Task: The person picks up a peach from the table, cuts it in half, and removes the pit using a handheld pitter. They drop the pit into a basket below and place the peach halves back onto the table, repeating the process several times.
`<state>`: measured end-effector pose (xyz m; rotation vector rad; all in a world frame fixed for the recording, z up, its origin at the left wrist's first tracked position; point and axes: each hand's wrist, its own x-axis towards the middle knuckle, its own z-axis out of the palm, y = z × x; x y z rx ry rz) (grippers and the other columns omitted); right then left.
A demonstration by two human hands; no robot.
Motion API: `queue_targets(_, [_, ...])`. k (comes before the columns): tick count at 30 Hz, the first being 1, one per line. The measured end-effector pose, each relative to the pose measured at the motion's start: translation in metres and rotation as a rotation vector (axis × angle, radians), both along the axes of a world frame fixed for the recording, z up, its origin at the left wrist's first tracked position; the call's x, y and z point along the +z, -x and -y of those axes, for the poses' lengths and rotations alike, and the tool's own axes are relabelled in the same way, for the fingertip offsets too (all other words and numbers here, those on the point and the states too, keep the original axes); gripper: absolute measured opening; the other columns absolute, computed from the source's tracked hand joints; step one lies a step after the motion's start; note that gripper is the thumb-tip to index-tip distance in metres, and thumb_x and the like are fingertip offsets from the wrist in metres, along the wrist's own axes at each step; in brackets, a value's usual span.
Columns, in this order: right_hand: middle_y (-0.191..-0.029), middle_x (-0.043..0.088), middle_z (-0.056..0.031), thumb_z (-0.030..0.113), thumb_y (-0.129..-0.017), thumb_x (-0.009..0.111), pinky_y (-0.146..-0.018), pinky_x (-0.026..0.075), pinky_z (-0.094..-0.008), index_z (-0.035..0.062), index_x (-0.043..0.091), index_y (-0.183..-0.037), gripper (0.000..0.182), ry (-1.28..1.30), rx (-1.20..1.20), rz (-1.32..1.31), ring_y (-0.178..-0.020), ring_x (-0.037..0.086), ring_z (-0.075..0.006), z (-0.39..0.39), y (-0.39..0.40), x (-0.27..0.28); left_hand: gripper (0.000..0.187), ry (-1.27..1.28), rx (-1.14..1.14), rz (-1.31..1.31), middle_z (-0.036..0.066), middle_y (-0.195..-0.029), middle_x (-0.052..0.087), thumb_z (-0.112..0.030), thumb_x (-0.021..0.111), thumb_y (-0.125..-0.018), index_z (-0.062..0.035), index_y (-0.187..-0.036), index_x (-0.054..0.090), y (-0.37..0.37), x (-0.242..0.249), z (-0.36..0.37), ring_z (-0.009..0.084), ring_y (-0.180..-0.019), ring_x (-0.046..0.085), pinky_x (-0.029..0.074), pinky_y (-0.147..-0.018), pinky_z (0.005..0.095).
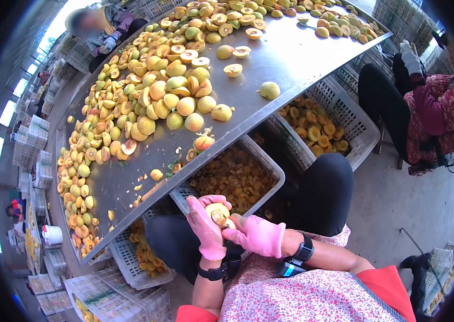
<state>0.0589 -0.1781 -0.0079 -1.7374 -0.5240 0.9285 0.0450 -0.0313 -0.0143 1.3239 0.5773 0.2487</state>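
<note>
My left hand [205, 228], in a pink glove, is wrapped round a halved yellow peach [217, 213] whose cut face and brown centre point up. Close against it is my right hand [256, 234], also gloved in pink, with fingers closed at the peach's lower edge. Whatever those fingers grip is hidden. Below both hands stands a white plastic crate [278, 174] holding brown pits and scraps [235, 174].
A metal table [286, 53] bears a large heap of whole and halved peaches [157, 91]. Crates of peach halves stand under its edge, one on the right [358, 137], another on the left [130, 257]. Co-workers sit at right [436, 107] and far left [122, 21].
</note>
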Motion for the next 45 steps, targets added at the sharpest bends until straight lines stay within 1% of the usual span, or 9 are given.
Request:
queue_targets(12, [-0.084, 0.069, -0.026, 0.048, -0.104, 0.051, -0.071, 0.053, -0.0507, -0.0001, 0.053, -0.111, 0.049, 0.123, 0.064, 0.11, -0.085, 0.069, -0.0446, -0.003, 0.011, -0.014, 0.083, -0.01, -0.084, -0.109, 0.01, -0.073, 0.066, -0.07, 0.027, -0.103, 0.001, -0.085, 0.066, 0.012, -0.005, -0.014, 0.018, -0.066, 0.065, 0.053, -0.068, 0.0292])
queue_targets(15, [-0.085, 0.069, -0.026, 0.048, -0.104, 0.051, -0.072, 0.053, -0.0508, 0.0, 0.053, -0.111, 0.049, 0.125, 0.101, 0.074, -0.085, 0.069, -0.0447, -0.002, 0.018, -0.025, 0.093, -0.21, -0.552, -0.353, 0.008, -0.072, 0.067, -0.077, 0.023, -0.1, 0.0024, -0.087, 0.07, 0.009, -0.01, -0.039, 0.0175, -0.065, 0.064, 0.053, -0.065, 0.0282])
queue_targets(19, [-0.086, 0.069, -0.0258, 0.047, -0.105, 0.051, -0.072, 0.053, -0.0509, -0.0004, 0.053, -0.112, 0.048, 0.121, 0.082, 0.071, -0.085, 0.069, -0.0447, -0.004, 0.013, -0.017, 0.09, -0.097, -0.52, -0.319, 0.007, -0.075, 0.068, -0.074, 0.023, -0.101, 0.0017, -0.091, 0.069, 0.007, -0.009, -0.038, 0.0171, -0.064, 0.064, 0.053, -0.063, 0.0289])
queue_targets(24, [-0.089, 0.069, -0.0257, 0.044, -0.105, 0.053, -0.074, 0.053, -0.049, -0.001, 0.055, -0.116, 0.046, 0.044, 0.034, -0.027, -0.086, 0.068, -0.0443, -0.004, 0.009, -0.018, 0.067, -0.111, 0.023, -0.043, 0.009, -0.087, 0.069, -0.057, 0.033, -0.108, 0.0007, -0.098, 0.066, 0.025, -0.018, 0.001, 0.0136, -0.075, 0.063, 0.052, -0.07, 0.0276])
queue_targets(30, [-0.095, 0.071, -0.0252, 0.045, -0.106, 0.05, -0.079, 0.052, -0.0449, -0.0015, 0.059, -0.116, 0.049, 0.099, 0.17, -0.132, -0.093, 0.069, -0.0411, -0.005, 0.014, -0.015, 0.066, -0.129, -0.18, -0.129, 0.008, -0.081, 0.068, -0.054, 0.031, -0.108, 0.0012, -0.091, 0.063, 0.034, -0.022, -0.02, 0.0172, -0.073, 0.063, 0.051, -0.072, 0.031])
queue_targets(32, [-0.086, 0.067, -0.0131, 0.049, -0.106, 0.05, -0.074, 0.05, -0.0405, 0.0007, 0.06, -0.11, 0.05, -0.05, 0.054, -0.153, -0.081, 0.066, -0.0258, -0.01, 0.024, -0.027, 0.07, -0.137, -0.221, -0.142, 0.008, -0.079, 0.067, -0.057, 0.029, -0.107, 0.0008, -0.09, 0.063, 0.034, -0.018, -0.017, 0.0174, -0.07, 0.063, 0.051, -0.07, 0.0307])
queue_targets(36, [-0.075, 0.06, -0.0034, 0.051, -0.106, 0.051, -0.064, 0.046, -0.0325, 0.0054, 0.06, -0.103, 0.047, -0.178, 0.04, -0.307, -0.07, 0.059, -0.0157, -0.016, 0.029, -0.033, 0.076, -0.086, 0.08, -0.027, 0.008, -0.073, 0.064, -0.069, 0.023, -0.104, -0.0033, -0.087, 0.056, 0.029, 0.002, 0.003, 0.017, -0.056, 0.06, 0.052, -0.059, 0.0285])
queue_targets(39, [-0.063, 0.046, 0.0054, 0.051, -0.106, 0.052, -0.042, 0.027, -0.0224, 0.0137, 0.054, -0.091, 0.04, -0.188, 0.061, -0.881, -0.046, 0.038, -0.0047, -0.006, 0.015, -0.002, 0.07, -0.154, -0.086, 0.125, 0.009, -0.065, 0.059, -0.068, 0.023, -0.105, -0.0063, -0.08, 0.047, 0.026, 0.007, -0.005, 0.0171, -0.053, 0.056, 0.047, -0.055, 0.0296])
queue_targets(45, [-0.061, 0.041, 0.0056, 0.051, -0.108, 0.045, -0.035, 0.023, -0.0225, 0.0144, 0.052, -0.093, 0.04, -0.419, 0.148, -1.099, -0.04, 0.032, -0.0039, 0.002, 0.013, -0.008, 0.069, -0.112, -0.064, 0.154, 0.01, -0.061, 0.057, -0.066, 0.024, -0.106, -0.007, -0.078, 0.046, 0.029, 0.012, 0.0, 0.018, -0.053, 0.056, 0.045, -0.053, 0.0299])
